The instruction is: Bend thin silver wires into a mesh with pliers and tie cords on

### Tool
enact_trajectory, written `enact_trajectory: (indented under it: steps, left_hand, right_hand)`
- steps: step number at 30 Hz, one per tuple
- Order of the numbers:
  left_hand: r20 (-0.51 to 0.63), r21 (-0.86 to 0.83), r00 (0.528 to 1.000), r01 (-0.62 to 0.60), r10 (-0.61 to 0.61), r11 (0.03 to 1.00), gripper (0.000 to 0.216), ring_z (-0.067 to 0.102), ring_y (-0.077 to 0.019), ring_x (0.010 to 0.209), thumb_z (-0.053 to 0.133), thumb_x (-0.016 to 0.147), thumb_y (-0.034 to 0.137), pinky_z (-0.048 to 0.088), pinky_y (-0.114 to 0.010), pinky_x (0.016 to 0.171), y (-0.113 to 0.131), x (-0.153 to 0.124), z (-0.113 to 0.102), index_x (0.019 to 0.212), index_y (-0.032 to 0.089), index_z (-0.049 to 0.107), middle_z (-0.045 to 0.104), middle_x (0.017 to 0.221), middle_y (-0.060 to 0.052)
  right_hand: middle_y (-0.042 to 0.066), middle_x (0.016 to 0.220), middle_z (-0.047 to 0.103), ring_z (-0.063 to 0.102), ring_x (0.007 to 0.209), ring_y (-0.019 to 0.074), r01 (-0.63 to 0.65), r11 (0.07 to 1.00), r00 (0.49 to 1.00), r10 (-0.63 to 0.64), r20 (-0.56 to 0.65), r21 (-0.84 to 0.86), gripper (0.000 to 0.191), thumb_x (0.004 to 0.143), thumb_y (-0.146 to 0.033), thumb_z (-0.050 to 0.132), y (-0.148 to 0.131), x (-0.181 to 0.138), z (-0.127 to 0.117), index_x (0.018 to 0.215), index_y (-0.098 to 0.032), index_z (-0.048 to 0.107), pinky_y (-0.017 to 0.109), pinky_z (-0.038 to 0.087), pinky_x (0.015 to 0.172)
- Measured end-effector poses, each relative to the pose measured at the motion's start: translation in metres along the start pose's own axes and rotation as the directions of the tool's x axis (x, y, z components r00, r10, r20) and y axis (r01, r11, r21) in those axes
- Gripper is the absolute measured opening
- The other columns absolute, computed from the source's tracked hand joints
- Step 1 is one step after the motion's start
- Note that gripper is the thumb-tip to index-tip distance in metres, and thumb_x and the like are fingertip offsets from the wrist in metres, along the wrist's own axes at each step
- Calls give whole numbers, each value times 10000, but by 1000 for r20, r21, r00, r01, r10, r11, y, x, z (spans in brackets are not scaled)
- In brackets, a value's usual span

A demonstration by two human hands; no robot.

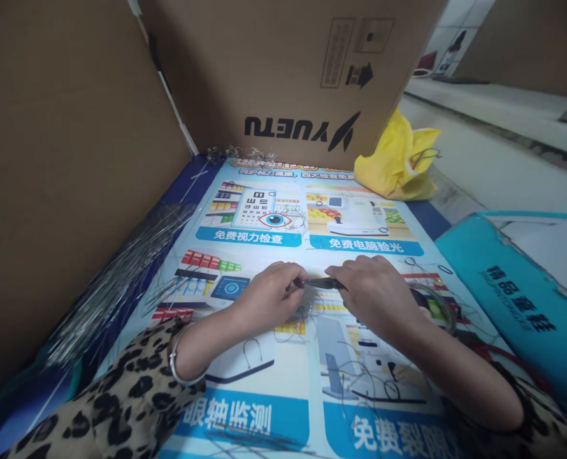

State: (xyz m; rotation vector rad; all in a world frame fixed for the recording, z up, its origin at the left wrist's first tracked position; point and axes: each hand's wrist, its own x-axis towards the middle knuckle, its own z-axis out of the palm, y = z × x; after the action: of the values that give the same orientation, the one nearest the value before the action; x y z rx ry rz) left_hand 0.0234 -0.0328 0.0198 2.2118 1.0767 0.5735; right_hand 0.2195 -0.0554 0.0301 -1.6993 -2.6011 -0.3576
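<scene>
My right hand (376,293) is closed around dark needle-nose pliers (322,283), whose narrow jaws point left. My left hand (274,296) is closed in a pinch at the tip of the jaws, on a thin wire that is mostly hidden by the fingers. Just below the fingertips, fine clear or silvery wire loops (305,309) show against the printed sheet (293,370). Loose bent wires (369,376) lie below my right hand, and a coil of wire (443,306) sits near that wrist.
A bundle of straight wires (121,274) lies at the left. Tall cardboard (283,70) walls off the back and left side. A yellow bag (398,162) stands at the back right, and a turquoise box (517,299) at the right. More wires (255,437) lie near the front edge.
</scene>
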Motion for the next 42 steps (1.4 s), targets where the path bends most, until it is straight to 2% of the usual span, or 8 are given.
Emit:
enact_trajectory:
  steps: [9,18,22,25,29,34,39,42]
  left_hand:
    - [26,-29,1000,-1,1,1000,197,515,-140,760,438,715,81,402,-257,678,-6,2,2,792,172,595,557,757,-9]
    - [62,-45,997,-43,46,998,153,498,-143,796,440,757,110,410,-252,688,-8,3,-1,684,165,563,495,745,-12]
    - [58,-67,997,-51,55,996,158,488,-134,771,442,775,122,399,-247,683,-8,4,-2,644,162,521,482,727,-4]
    - [76,-84,995,-52,59,995,172,485,-127,760,440,771,96,391,-242,688,-8,4,-3,621,159,496,482,723,-1]
    - [144,-133,988,-40,59,990,147,490,-122,776,447,783,98,393,-241,714,-8,5,-6,669,158,520,498,765,-2]
    - [270,-230,953,-76,139,970,170,478,-114,768,445,799,116,386,-240,721,-11,5,-11,644,160,500,478,729,9]
    - [372,-319,898,-114,235,941,168,463,-101,741,437,797,113,383,-231,708,-16,6,-14,652,161,507,472,738,11]
    - [369,-309,898,-124,239,943,173,473,-99,740,438,795,104,388,-232,714,-17,6,-16,662,163,532,487,737,13]
  right_hand:
    - [22,729,634,482,719,177,26,999,994,-28,-108,-21,260,761,-139,510,-5,-2,3,967,-215,649,308,204,649]
    - [30,732,627,469,727,179,19,1000,989,-18,-147,7,269,796,-143,466,-4,-2,8,988,-204,645,318,213,661]
    - [27,742,626,473,741,177,10,999,990,-4,-139,43,266,797,-150,471,-5,-1,12,995,-208,639,309,218,672]
    - [24,748,626,473,737,174,15,996,996,-8,-89,85,254,795,-150,478,-4,1,14,977,-211,645,301,223,666]
    - [18,782,630,481,769,168,95,982,995,-91,-31,161,284,770,-119,499,3,3,18,995,-215,642,291,240,691]
    - [18,748,616,478,781,154,220,941,975,-221,-25,255,289,753,-101,508,12,5,22,976,-214,653,276,257,696]
    - [25,705,609,468,737,148,331,921,943,-319,-92,202,282,766,-104,491,13,6,23,966,-209,661,285,261,685]
    - [31,678,604,470,701,145,342,930,938,-330,-104,137,273,784,-118,473,11,4,21,960,-199,665,287,255,658]
